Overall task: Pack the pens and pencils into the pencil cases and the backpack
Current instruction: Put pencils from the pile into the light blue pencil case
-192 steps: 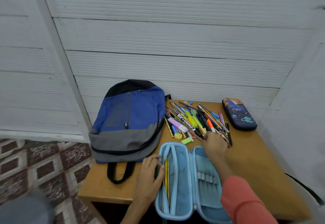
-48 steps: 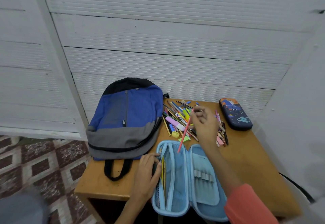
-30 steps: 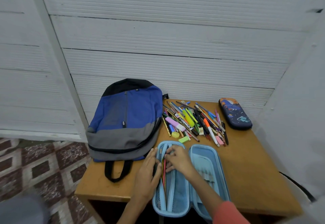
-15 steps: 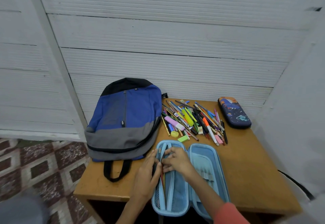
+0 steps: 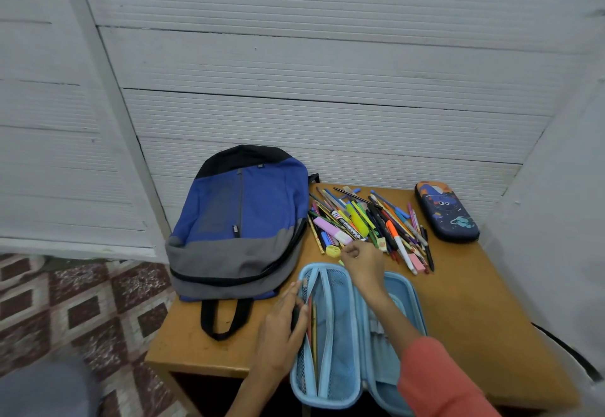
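On the wooden table [image 5: 474,318] the pen pile [image 5: 357,220] was spread just beyond the open pencil case [image 5: 340,325], shafts running away from it, beside the curled right hand [image 5: 361,261], whose hold could not be told.

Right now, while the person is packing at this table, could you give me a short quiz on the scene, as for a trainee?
1. True or false: the dark blue pencil case lies closed at the table's far right corner.
2. The left hand rests on: A) a notebook B) the open light blue pencil case C) a bottle.
3. Fill in: the loose pens and pencils lie between the dark blue case and the ___.
Key: 1 true; 2 B; 3 backpack.
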`<action>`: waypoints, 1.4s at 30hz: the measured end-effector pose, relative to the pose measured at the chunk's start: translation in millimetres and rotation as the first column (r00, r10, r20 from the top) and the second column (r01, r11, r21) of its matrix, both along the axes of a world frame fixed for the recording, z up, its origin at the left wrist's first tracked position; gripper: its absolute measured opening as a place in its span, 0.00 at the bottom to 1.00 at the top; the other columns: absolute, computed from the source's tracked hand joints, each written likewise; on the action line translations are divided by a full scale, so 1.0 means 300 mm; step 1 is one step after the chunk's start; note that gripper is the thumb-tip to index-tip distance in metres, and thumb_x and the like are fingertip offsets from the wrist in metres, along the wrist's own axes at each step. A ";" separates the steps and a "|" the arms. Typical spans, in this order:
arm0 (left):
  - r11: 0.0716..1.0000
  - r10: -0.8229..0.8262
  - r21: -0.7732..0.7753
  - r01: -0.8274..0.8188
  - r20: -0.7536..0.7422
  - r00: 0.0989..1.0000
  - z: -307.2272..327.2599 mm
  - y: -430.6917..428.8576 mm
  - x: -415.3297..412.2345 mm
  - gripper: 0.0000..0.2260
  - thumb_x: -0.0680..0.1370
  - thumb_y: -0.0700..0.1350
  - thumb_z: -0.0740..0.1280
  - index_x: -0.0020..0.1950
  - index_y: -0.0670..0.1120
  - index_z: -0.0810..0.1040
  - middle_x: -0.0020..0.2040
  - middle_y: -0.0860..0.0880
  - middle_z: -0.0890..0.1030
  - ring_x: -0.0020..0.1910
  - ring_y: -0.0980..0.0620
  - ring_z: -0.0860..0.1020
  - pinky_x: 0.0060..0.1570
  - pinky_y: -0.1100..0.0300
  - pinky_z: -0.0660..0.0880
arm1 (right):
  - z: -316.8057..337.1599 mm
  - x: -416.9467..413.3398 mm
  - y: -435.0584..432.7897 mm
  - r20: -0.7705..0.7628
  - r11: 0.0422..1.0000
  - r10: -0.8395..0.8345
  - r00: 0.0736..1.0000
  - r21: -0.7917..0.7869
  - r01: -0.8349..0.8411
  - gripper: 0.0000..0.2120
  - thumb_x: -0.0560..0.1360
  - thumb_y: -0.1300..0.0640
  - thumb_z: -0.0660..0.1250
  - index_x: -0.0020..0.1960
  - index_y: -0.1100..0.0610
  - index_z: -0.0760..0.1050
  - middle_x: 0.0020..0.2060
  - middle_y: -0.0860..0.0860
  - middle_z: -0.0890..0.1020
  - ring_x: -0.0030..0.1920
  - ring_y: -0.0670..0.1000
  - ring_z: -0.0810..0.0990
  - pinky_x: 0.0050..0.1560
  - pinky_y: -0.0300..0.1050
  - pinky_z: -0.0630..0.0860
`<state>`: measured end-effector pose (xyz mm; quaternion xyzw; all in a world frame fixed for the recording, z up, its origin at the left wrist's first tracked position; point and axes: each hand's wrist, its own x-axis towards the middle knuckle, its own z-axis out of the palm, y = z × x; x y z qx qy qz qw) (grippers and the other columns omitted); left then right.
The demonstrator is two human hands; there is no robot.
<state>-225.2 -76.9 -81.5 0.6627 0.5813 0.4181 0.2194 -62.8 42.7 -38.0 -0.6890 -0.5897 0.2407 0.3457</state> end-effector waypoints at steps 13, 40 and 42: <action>1.000 -0.007 -0.023 0.008 0.054 0.999 -0.018 0.008 -0.003 0.26 0.78 0.61 0.53 0.74 0.51 0.67 0.60 0.50 0.79 0.55 0.46 0.78 0.52 0.62 0.74 | -0.013 -0.025 0.100 0.501 0.997 -0.036 0.865 -0.035 0.062 0.06 0.78 0.58 0.65 0.50 0.54 0.81 0.45 0.51 0.84 0.45 0.53 0.82 0.37 0.41 0.71; 1.000 0.025 -0.005 -0.025 0.017 1.000 -0.021 0.009 0.000 0.23 0.80 0.58 0.57 0.73 0.50 0.68 0.59 0.54 0.79 0.55 0.55 0.78 0.56 0.56 0.76 | 0.231 -0.029 -0.004 -0.375 0.822 0.119 0.919 0.557 0.120 0.04 0.79 0.57 0.65 0.54 0.53 0.74 0.40 0.52 0.81 0.38 0.53 0.81 0.36 0.53 0.80; 1.000 0.025 -0.002 -0.025 0.015 1.000 -0.023 0.010 -0.001 0.21 0.81 0.54 0.59 0.74 0.51 0.67 0.60 0.53 0.79 0.56 0.55 0.78 0.57 0.55 0.76 | 0.254 -0.043 -0.028 -0.397 0.847 0.164 0.903 0.526 0.077 0.04 0.79 0.59 0.65 0.53 0.57 0.75 0.36 0.52 0.80 0.33 0.52 0.79 0.31 0.49 0.78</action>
